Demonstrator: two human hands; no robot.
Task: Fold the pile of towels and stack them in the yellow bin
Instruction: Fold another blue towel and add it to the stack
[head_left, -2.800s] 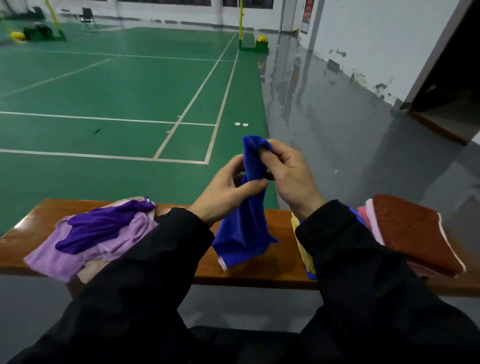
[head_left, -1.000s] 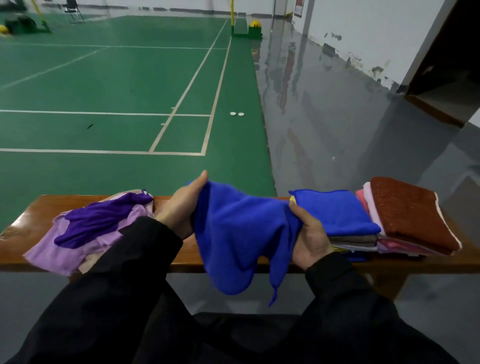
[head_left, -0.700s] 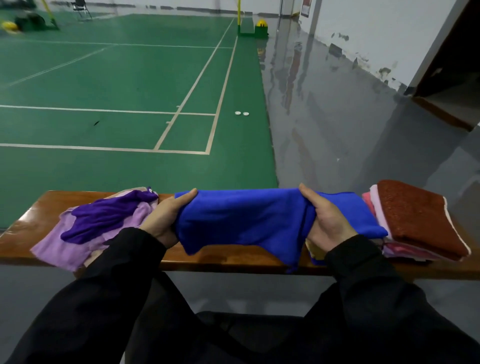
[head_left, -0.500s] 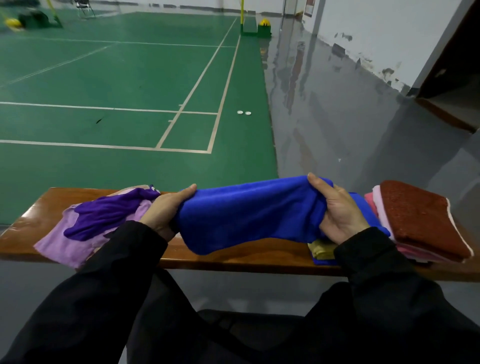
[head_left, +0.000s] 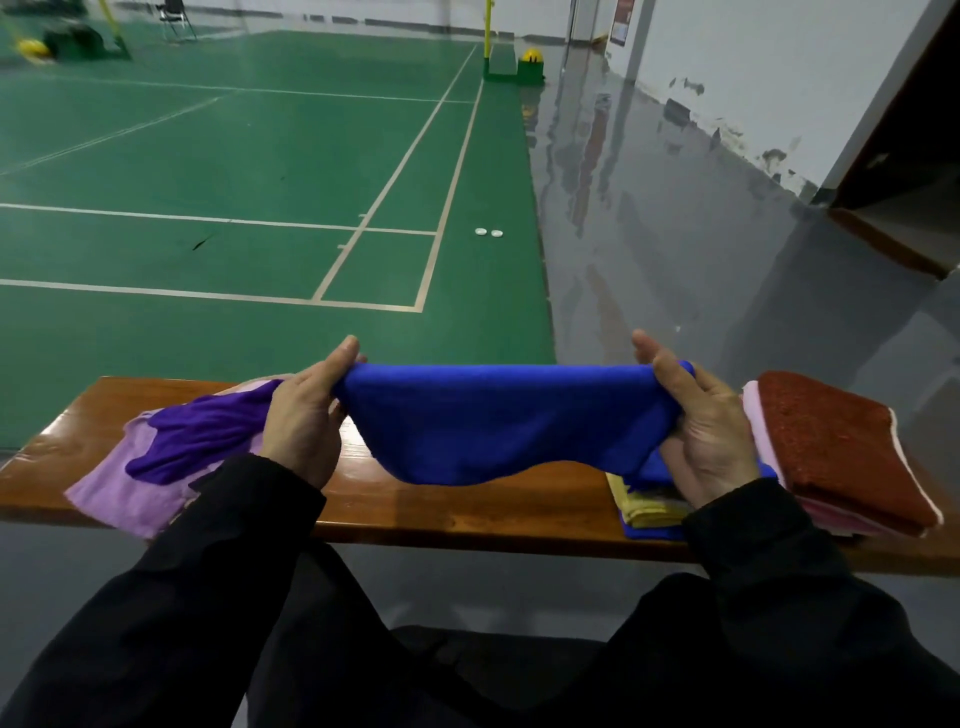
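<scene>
A blue towel (head_left: 498, 421) is stretched level between my two hands above the wooden bench (head_left: 467, 509). My left hand (head_left: 306, 415) grips its left end and my right hand (head_left: 701, 426) grips its right end, thumbs up. Its lower edge sags toward the bench. An unfolded pile of purple and lilac towels (head_left: 171, 457) lies on the bench at the left. Folded towels, yellow and blue (head_left: 649, 512), sit stacked under my right hand. No yellow bin is in view.
A folded rust-brown towel on pink ones (head_left: 831, 452) lies at the bench's right end. Beyond the bench is a green court floor (head_left: 260, 182) and a wet grey floor (head_left: 675, 234). Two small white discs (head_left: 488, 233) lie on the court edge.
My hands have drawn apart and risen a little, pulling the blue towel taut into a straight band. Earlier it hung bunched between my hands.
</scene>
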